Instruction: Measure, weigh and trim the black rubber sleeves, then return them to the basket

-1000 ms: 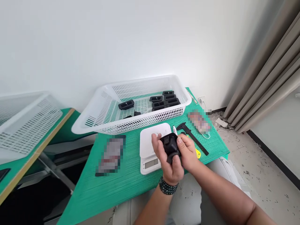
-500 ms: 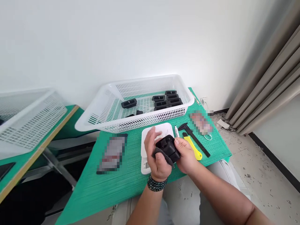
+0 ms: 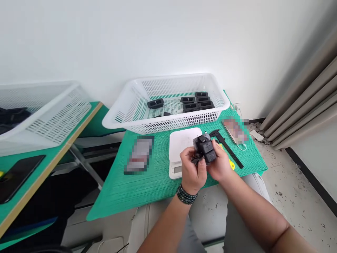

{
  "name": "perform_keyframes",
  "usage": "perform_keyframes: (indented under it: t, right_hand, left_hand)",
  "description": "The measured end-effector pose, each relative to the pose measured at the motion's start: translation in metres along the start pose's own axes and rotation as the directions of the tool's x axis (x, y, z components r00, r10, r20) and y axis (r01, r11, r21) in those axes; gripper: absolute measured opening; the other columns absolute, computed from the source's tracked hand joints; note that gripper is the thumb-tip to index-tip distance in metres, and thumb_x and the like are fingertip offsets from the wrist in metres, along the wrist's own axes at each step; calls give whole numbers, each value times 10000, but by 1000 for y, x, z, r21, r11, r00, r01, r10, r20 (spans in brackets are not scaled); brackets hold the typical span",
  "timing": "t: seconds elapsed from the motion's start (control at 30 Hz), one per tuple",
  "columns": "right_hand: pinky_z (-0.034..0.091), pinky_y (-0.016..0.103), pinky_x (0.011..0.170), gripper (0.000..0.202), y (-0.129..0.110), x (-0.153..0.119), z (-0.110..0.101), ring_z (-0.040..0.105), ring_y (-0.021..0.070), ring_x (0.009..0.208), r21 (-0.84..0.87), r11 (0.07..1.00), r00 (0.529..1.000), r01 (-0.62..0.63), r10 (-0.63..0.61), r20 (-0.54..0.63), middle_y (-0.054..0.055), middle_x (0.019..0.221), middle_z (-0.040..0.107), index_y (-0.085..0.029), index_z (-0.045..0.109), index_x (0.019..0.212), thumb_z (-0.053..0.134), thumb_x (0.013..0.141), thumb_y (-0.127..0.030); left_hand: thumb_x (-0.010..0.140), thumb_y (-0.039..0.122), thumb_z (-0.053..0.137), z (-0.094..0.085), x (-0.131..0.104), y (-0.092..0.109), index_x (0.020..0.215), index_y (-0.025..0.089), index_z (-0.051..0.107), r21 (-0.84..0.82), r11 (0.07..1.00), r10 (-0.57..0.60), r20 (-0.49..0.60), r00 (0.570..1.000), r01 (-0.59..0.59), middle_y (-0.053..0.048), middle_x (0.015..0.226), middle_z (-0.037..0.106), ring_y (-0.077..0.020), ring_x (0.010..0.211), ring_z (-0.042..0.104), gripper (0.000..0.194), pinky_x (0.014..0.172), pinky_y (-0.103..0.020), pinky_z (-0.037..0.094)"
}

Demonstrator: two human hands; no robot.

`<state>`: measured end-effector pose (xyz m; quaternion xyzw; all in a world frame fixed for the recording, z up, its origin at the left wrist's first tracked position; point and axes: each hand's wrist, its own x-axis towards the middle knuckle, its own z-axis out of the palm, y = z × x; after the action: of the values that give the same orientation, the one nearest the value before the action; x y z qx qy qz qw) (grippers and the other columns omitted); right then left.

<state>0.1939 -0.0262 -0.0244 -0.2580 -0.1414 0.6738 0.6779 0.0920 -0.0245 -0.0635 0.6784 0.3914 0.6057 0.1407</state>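
Both hands hold a black boxy moulded part [image 3: 207,150] above the front of the table. My left hand [image 3: 193,174] is closed on its left side, thumb across the lower edge. A small dark piece [image 3: 195,160] shows by the left fingers; its kind is unclear. My right hand [image 3: 220,164] grips the part's right side, and its far fingers are hidden. Behind and left of the part sits a white digital scale [image 3: 181,142]. Partly covered by my right hand is a yellow utility knife [image 3: 231,164], with a black caliper [image 3: 230,151] beyond it.
A white plastic basket [image 3: 163,123] with several black parts [image 3: 191,106] stands at the back. A blurred dark-edged object [image 3: 139,154] lies left, a blurred phone [image 3: 234,131] right. On the neighbouring table are another basket [image 3: 50,130] and a black phone [image 3: 22,179].
The black part has been turned, so another face shows. My left fingers, spread before, have closed onto it. The view has shifted, and everything on the table appears farther right and higher.
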Motion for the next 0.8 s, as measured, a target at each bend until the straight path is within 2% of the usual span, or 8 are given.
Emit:
perform_keyframes:
  t: [0.07,0.17,0.3,0.47,0.7,0.8]
  right_hand:
    - [495,265,596,425,4,0,2,605,148,640,-12,1000,1000,-2,2,-14,-19,720,718,-215,726,767,954,614,-538]
    - [455,259,551,495,12,-1,4,584,149,630,-63,997,999,-50,49,-9,-6,729,720,-209,755,816,959,571,-588]
    - [426,257,540,517,17,-3,2,560,149,617,-113,988,994,-105,107,17,-8,722,705,-221,754,843,931,591,-635]
    - [421,250,559,451,18,-1,-1,535,141,625,-130,988,996,-86,90,19,-19,706,665,-221,724,806,915,639,-595]
    - [415,252,572,522,25,-3,0,526,146,628,-173,979,993,-106,113,32,-11,665,667,-202,760,795,936,571,-639]
    - [432,267,593,508,27,-3,-2,560,164,651,-189,978,994,-89,101,52,-6,648,673,-207,741,742,925,582,-653]
  left_hand:
    - [1013,491,493,-4,4,-1,1160,189,496,85,996,21,-41,999,-18,-73,962,626,-211,778,662,335,661,-338,536]
    - [1006,483,480,-13,14,-4,1017,210,510,141,990,8,-70,997,2,-12,826,576,-177,660,589,276,599,-315,476]
    - [999,528,466,-21,21,-7,959,215,506,98,994,-35,-89,995,44,18,771,540,-156,620,541,319,586,-307,453]
    - [997,547,481,-25,23,-8,947,215,501,73,994,-76,-63,995,81,44,720,504,-137,573,492,335,561,-294,421]
    - [988,556,510,-29,27,-8,885,217,531,37,987,-150,-134,980,156,17,737,560,-156,622,546,355,580,-298,461]
    - [987,594,473,-27,22,-6,796,227,524,3,979,-202,-105,974,203,14,665,541,-167,580,526,417,544,-307,454]
